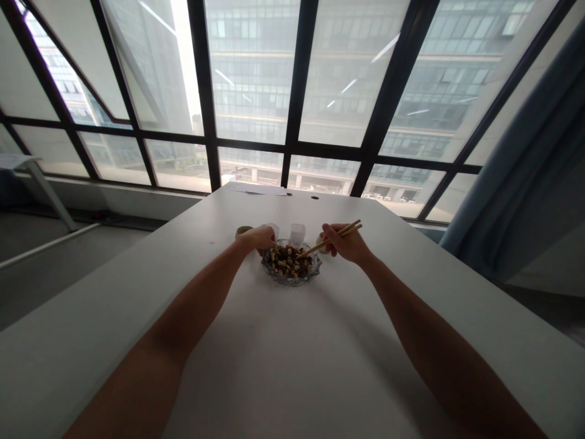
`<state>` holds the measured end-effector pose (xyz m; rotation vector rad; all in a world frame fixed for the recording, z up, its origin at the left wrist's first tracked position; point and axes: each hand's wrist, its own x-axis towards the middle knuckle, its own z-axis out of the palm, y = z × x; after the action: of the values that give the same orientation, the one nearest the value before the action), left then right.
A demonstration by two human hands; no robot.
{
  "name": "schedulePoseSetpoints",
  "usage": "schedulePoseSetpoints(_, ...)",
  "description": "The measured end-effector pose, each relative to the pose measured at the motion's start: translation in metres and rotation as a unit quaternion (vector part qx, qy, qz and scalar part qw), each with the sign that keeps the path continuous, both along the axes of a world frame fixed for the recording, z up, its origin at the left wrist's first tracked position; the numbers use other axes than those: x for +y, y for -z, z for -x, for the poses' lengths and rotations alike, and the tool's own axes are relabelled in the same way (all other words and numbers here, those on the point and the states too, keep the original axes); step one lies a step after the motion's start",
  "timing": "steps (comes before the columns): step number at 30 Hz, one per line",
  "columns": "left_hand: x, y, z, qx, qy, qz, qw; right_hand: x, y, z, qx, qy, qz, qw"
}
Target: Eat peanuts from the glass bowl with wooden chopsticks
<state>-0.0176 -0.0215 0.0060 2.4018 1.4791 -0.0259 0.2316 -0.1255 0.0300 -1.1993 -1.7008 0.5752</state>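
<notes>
A clear glass bowl (pixel 295 281) with a scalloped rim stands on the white table, holding a mix of pale nuts and darker pieces (pixel 286 261). My left hand (pixel 264 237) is closed at the bowl's left rim, its fingertips partly hidden. In my right hand (pixel 346 242) is a pair of wooden chopsticks (pixel 314 249), slanting down to the left with their tips among the nuts. Behind the bowl stands a small translucent cup (pixel 298 232). A second translucent cup (pixel 274 229) is partly hidden by my left hand.
A tan round container (pixel 243 231) sits beyond my left wrist, and a pale one (pixel 322 242) is partly behind my right hand. White paper (pixel 258 189) lies at the table's far end, near two dark round spots. Tall windows stand beyond; a blue curtain (pixel 512 164) hangs right.
</notes>
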Motion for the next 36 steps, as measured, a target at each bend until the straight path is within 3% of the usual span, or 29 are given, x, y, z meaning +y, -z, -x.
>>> schedulePoseSetpoints(5, -0.001, 0.003, -0.004, -0.02, 0.011, -0.029, 0.999, -0.004, -0.007, -0.002, 0.001, 0.022, -0.025, 0.999)
schedulePoseSetpoints(10, -0.002, 0.014, -0.012, 0.021, 0.061, -0.067, 0.996, -0.002, -0.003, 0.001, -0.012, 0.013, -0.01, 1.0)
schedulePoseSetpoints(14, 0.003, 0.018, -0.013, 0.03, 0.061, -0.075, 0.995, 0.0, 0.0, 0.001, 0.001, 0.03, -0.034, 0.999)
schedulePoseSetpoints(24, -0.006, 0.003, -0.009, 0.012, 0.05, -0.025, 0.998, 0.006, 0.016, 0.004, -0.024, 0.0, -0.033, 0.999)
schedulePoseSetpoints(30, -0.009, -0.002, -0.008, -0.014, 0.044, 0.009, 0.999, 0.001, 0.016, 0.006, -0.056, -0.035, -0.056, 0.996)
schedulePoseSetpoints(36, -0.009, -0.003, -0.009, -0.009, 0.046, -0.003, 0.999, 0.002, 0.016, 0.003, -0.07, -0.05, -0.089, 0.992)
